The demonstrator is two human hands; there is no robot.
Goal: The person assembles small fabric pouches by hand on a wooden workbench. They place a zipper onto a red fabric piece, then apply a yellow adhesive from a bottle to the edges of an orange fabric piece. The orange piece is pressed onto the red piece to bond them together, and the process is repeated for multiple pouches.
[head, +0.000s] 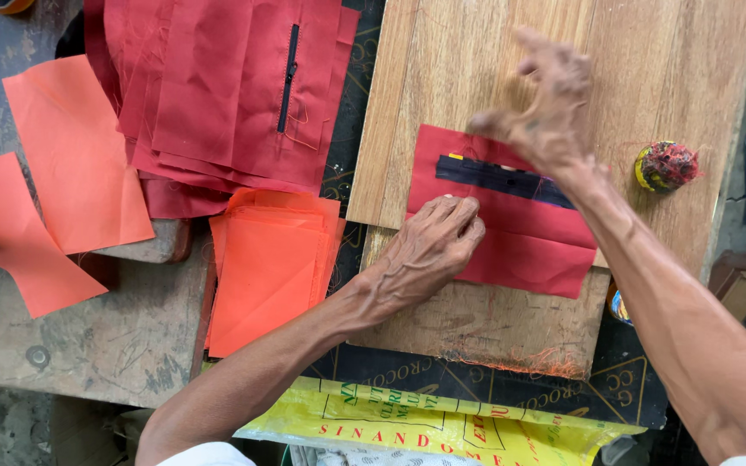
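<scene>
My left hand [432, 246], fingers curled together, pressed the red rectangular cloth piece [511, 229] flat on the wooden board [632, 78]. My right hand [541, 108] hovered spread and empty above its black zipper strip [502, 179], apparently laid in place but unsewn.
</scene>
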